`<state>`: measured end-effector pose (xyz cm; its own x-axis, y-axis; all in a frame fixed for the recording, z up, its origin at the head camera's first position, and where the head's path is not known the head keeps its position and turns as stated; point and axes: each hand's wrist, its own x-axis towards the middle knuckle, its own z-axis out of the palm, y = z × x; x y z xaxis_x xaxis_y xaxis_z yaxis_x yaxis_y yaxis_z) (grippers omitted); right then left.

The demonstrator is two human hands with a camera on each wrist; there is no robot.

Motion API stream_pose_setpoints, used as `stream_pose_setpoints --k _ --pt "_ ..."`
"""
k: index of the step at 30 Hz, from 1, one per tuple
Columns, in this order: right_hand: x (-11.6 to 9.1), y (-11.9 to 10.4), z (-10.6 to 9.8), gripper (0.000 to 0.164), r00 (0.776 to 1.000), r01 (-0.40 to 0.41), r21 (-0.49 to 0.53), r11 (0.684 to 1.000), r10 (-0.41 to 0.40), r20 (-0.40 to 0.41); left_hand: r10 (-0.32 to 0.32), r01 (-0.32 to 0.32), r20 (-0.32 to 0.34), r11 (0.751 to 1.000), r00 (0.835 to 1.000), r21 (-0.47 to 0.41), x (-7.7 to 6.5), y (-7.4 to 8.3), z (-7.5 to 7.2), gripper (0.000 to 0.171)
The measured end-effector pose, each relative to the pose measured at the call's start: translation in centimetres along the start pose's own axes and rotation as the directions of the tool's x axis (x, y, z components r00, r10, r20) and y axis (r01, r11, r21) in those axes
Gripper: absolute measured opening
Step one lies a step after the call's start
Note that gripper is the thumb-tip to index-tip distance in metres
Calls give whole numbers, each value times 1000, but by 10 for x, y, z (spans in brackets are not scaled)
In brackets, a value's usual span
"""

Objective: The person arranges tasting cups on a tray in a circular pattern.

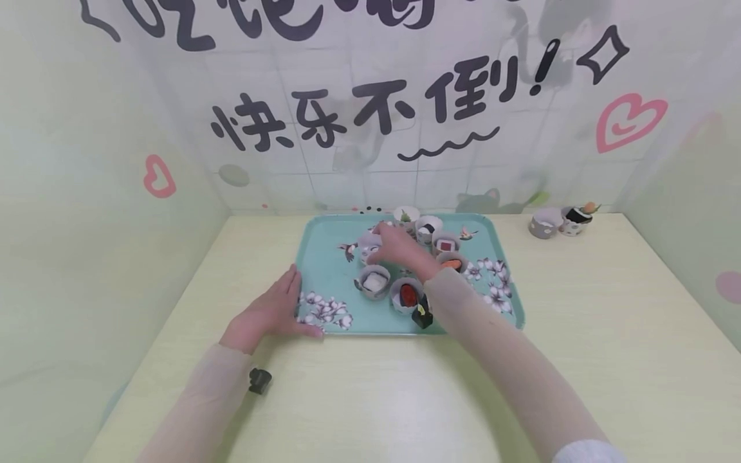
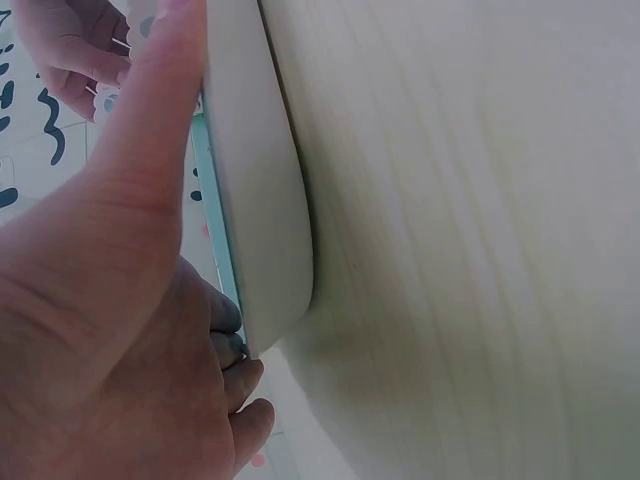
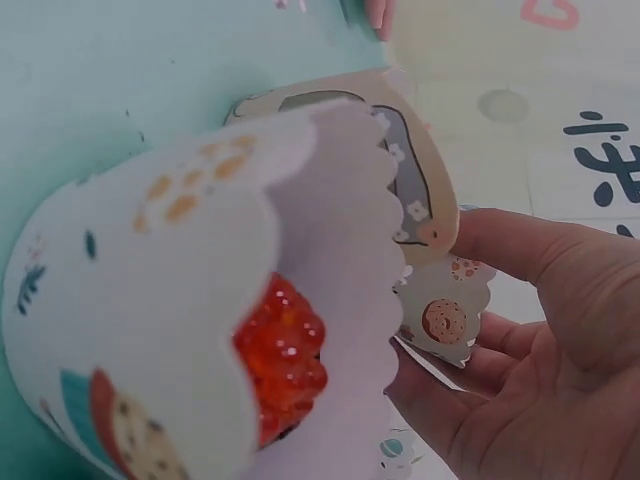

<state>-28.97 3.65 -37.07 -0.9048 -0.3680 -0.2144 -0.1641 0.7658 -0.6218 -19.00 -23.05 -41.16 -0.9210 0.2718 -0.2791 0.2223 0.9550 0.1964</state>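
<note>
My right hand (image 1: 399, 245) reaches over the tray and pinches a patterned paper baking cup (image 1: 369, 248) between thumb and fingers at its rim. In the right wrist view that cup (image 3: 445, 318) shows a doughnut print and stands behind a larger-looking cup (image 3: 130, 260) holding red roe-like beads (image 3: 283, 350). My left hand (image 1: 272, 310) rests against the near left corner of the turquoise tray (image 1: 324, 260), fingers stretched along its left side and thumb along the front rim. A cup with a white piece (image 1: 375, 281) sits just in front of the gripped one.
Several more cups with toy-sushi-like pieces form a ring on the tray, including one with an orange piece (image 1: 453, 263). A black piece (image 1: 423, 315) lies near the tray's front rim. Two cups (image 1: 545, 224) stand at the back right; a small black object (image 1: 260, 381) lies beside my left forearm.
</note>
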Motion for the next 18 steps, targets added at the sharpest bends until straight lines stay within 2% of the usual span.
stream_pose_setpoints --k 10,18 --pt "7 -3 -2 63 997 -50 -21 999 52 55 -7 7 2 1000 1000 -2 0 -1 1 147" --pt "8 -1 -3 71 984 -22 -71 997 35 175 -1 1 -1 1000 1000 -3 0 0 0 147"
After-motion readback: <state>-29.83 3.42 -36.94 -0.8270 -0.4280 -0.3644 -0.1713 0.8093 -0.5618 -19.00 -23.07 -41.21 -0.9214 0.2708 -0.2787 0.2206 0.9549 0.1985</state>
